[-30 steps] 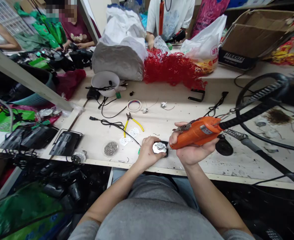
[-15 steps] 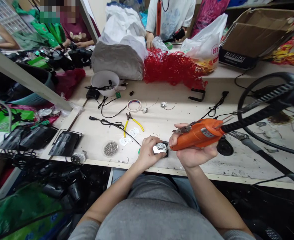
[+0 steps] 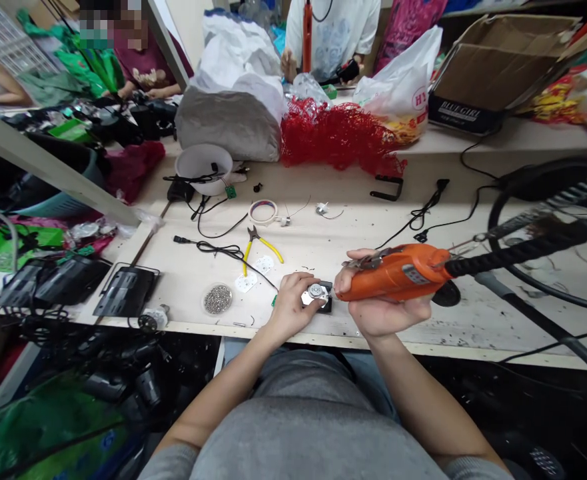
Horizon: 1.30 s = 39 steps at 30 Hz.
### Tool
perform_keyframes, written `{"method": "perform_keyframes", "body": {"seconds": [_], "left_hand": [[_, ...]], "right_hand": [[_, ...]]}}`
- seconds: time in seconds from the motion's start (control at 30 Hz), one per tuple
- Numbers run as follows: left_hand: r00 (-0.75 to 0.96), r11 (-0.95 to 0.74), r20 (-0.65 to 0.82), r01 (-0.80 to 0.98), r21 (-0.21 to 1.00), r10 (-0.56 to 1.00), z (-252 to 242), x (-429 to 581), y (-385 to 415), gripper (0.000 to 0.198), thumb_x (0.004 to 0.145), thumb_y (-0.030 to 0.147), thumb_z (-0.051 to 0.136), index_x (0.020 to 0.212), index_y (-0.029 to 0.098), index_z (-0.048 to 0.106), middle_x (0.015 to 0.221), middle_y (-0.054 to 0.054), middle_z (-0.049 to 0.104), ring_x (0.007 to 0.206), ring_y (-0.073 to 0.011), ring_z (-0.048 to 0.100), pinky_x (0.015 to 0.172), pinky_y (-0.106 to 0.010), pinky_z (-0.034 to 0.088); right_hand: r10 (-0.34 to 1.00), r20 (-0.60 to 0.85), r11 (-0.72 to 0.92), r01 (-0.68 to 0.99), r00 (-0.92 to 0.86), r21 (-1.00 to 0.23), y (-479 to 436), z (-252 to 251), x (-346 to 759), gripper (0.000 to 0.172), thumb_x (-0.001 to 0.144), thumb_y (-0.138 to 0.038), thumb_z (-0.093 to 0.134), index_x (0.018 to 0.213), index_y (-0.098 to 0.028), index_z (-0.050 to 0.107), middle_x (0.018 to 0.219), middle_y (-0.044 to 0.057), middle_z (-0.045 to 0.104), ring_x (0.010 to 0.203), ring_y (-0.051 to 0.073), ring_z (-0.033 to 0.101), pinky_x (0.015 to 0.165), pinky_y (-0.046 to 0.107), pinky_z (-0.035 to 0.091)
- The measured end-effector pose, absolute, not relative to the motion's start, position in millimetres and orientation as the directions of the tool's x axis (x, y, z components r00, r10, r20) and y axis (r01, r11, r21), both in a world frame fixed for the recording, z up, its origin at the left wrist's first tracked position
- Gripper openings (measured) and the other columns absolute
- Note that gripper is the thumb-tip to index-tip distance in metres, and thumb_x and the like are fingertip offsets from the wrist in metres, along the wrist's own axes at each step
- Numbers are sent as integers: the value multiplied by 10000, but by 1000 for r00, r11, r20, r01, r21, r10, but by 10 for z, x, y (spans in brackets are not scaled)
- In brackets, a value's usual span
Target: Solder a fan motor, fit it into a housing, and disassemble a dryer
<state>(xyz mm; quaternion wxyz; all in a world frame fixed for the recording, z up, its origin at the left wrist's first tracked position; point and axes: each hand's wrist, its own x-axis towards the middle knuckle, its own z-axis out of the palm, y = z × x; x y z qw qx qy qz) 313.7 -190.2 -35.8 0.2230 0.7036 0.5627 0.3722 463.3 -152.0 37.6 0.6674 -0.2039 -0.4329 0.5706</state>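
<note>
Your left hand (image 3: 291, 308) is down at the near edge of the bench (image 3: 343, 233), thumb and fingertips curled round the silver-and-white part (image 3: 316, 291), clamped on its sides! That part sits on a black housing (image 3: 326, 307), flat on the bench right in front of your body. And over on the other side, your right hand (image 3: 387, 317) has its fingers wrapped tight around the orange electric screwdriver (image 3: 396, 272), tool lying almost level, nose pointing in at the right side of the part. Is the bit touching? Can't tell from up here; the tip is too small to read. A black spiral-wrapped cable (image 3: 513, 250) runs off the back of the driver to the right.

Just beyond your left hand, the white boards (image 3: 246, 281) lie beneath the yellow-handled cutters (image 3: 250, 252), their jaws pointing away from you and handles spread. Left of those, a round dish of small metal screws (image 3: 218, 299). A black cord (image 3: 223, 249) trails from its plug toward your left hand. Further back, a tape roll (image 3: 263, 212) lies beside one small motor (image 3: 285, 221), with another motor (image 3: 322, 209) to its right.
</note>
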Motion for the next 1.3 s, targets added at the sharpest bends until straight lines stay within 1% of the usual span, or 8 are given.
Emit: {"method": "perform_keyframes", "body": {"seconds": [0.3,0.47,0.63,0.8,0.93,1.07,1.17,1.3], "left_hand": [[81,-230,229,611,757,970,-340,3144,-1883,327,801,246,769,1119,252,689,1138,-52,691,1127,-256,617,1007,-439,478],[76,-213,211,609,764,975,-331,3142,-1873,323,786,249,780,1097,251,694,1123,-47,703,1109,-253,624,997,-433,477],[66,-220,228,608,763,971,-323,3178,-1876,314,768,226,778,1067,236,684,1117,-47,707,1105,-252,622,990,-425,475],[0,-178,227,618,766,974,-331,3261,-1870,266,739,243,789,971,216,661,1034,-47,714,1015,-251,626,922,-413,491],[-51,-163,244,610,775,968,-345,3311,-1867,250,747,237,787,955,225,650,1019,-35,716,1002,-242,625,894,-396,492],[-100,-150,260,601,785,960,-358,3346,-1868,232,733,201,780,918,231,643,972,-19,711,959,-228,625,861,-381,492],[-118,-128,241,588,799,963,-350,3362,-1870,220,734,199,781,894,230,633,941,-11,700,939,-220,621,853,-374,491],[-147,-84,205,580,811,968,-322,3377,-1886,250,732,195,782,923,230,624,947,-13,692,964,-227,621,868,-381,496]], "right_hand": [[942,332,257,-536,-47,-804,-1476,365,4591,659,782,-803,468,922,-228,759,676,67,637,446,209,551,415,353,400],[948,317,242,-581,-29,-777,-1488,408,4552,564,780,-754,561,891,-230,739,784,59,677,455,186,572,400,324,399],[941,327,220,-571,-91,-791,-1484,407,4538,599,763,-782,573,891,-217,724,781,61,667,454,183,549,391,337,405],[945,319,227,-558,-71,-798,-1486,401,4525,568,744,-789,577,870,-250,702,797,44,676,406,158,502,385,356,445],[944,320,229,-528,-86,-818,-1483,427,4517,606,741,-812,537,870,-249,720,700,39,651,387,162,485,361,338,399],[938,321,220,-493,-131,-842,-1466,414,4517,687,741,-840,498,899,-214,731,576,34,599,416,193,517,373,327,369],[940,321,222,-509,-113,-832,-1450,412,4523,683,752,-824,500,910,-196,720,591,35,613,423,190,530,385,319,381],[945,320,232,-555,-65,-799,-1464,519,4580,638,750,-800,509,891,-216,721,690,46,662,428,182,556,403,331,417]]}}
